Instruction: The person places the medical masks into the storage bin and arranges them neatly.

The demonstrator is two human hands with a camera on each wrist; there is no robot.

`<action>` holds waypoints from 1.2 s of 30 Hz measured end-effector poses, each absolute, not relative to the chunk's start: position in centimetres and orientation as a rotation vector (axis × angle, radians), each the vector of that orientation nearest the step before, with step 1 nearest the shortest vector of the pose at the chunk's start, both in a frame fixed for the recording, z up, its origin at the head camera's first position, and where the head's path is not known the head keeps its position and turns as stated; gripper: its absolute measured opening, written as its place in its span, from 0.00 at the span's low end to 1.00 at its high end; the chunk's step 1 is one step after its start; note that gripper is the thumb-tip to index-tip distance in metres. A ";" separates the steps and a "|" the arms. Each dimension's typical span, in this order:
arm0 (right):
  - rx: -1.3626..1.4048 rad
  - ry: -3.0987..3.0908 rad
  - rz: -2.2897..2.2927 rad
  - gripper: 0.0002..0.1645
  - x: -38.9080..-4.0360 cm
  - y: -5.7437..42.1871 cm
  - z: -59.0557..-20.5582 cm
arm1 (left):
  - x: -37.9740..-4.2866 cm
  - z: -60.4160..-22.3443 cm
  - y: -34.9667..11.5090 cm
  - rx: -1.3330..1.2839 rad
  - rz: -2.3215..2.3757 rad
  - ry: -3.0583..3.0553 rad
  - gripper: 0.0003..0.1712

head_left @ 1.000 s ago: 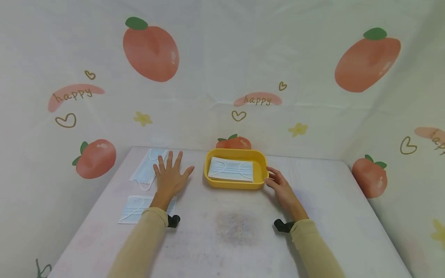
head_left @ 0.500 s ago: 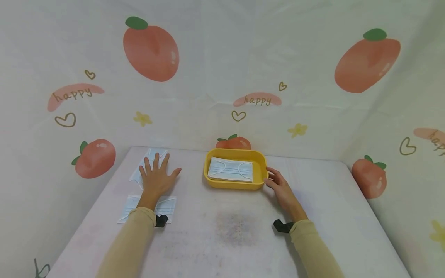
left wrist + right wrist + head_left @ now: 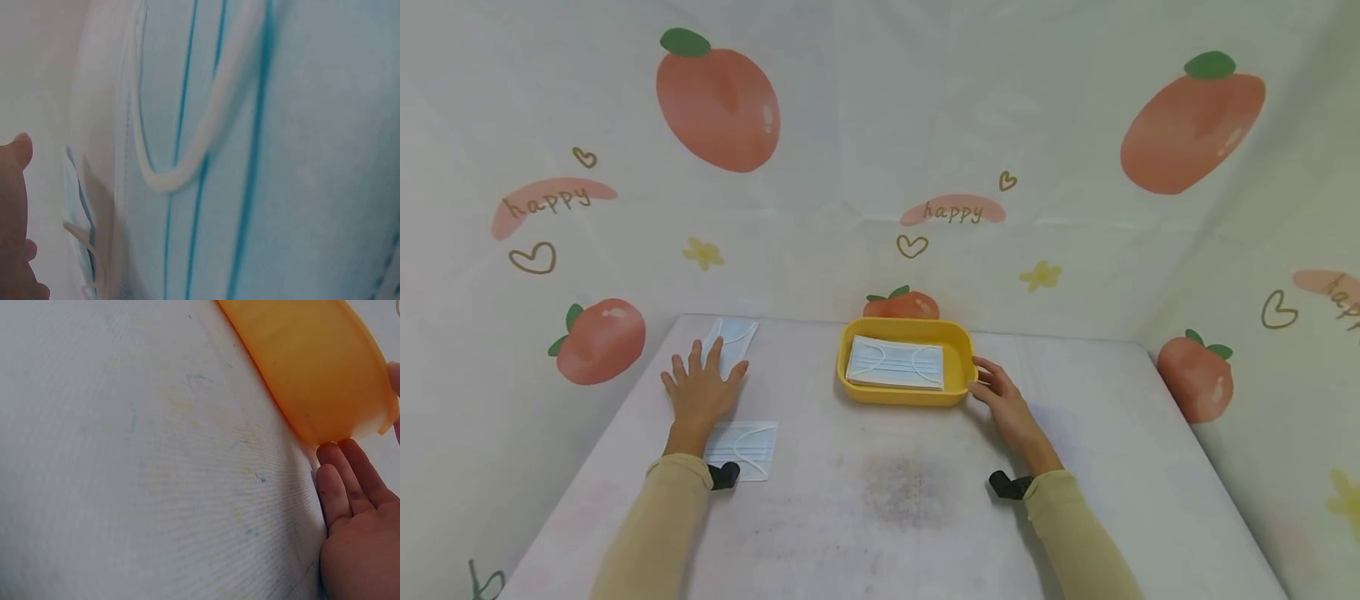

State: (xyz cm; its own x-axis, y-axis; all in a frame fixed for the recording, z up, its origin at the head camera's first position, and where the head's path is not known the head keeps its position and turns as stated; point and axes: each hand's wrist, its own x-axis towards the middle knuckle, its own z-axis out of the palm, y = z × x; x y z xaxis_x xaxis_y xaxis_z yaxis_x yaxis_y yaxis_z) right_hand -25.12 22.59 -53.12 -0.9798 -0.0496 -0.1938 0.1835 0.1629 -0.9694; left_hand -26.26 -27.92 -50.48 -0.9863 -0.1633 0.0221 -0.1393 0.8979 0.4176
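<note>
In the head view my left hand (image 3: pixel 700 396), its fingers spread, hovers over the left side of the table. It partly covers a blue face mask (image 3: pixel 736 337) at the back. A second mask (image 3: pixel 748 450) lies nearer, partly behind my wrist; in the left wrist view a mask (image 3: pixel 325 150) with its white ear loop fills most of the picture. My right hand (image 3: pixel 1009 417) is at the right end of a yellow tray (image 3: pixel 906 398), with fairly straight fingers (image 3: pixel 337 481) touching its outer wall. A stack of masks (image 3: pixel 897 363) lies in the tray's left part.
The white table (image 3: pixel 910 542) carries a grey smudge in front of the tray. A white curtain (image 3: pixel 850 125) printed with red fruit stands behind and at both sides. Each wrist wears a small black camera mount (image 3: pixel 725 476).
My left hand has moved left across the masks, uncovering more of the nearer mask's right half. My right hand and the tray have stayed in place. The head view has shifted slightly.
</note>
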 end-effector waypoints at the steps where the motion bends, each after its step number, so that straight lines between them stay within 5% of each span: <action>1: 0.134 2.252 -1.916 0.34 -25.2 22.6 -53.1 | -26.2 -50.7 -28.2 0.253 -0.658 -3.008 0.47; 16: 0.115 2.235 -1.922 0.34 -25.0 22.4 -52.8 | -25.9 -50.6 -28.8 0.420 -0.795 -2.978 0.42; 36: 0.114 2.214 -1.949 0.35 -25.0 22.5 -53.1 | -25.7 -49.4 -28.8 0.718 -1.094 -2.854 0.56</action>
State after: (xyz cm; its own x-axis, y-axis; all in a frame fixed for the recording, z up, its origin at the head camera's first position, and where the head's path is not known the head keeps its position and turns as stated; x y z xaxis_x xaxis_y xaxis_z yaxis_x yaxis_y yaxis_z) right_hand -24.99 22.54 -53.14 -0.9791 -0.0671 -0.1918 0.1818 0.1330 -0.9743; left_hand -25.67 -28.79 -49.37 -0.8955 -0.4164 -0.1574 -0.4149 0.6526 0.6340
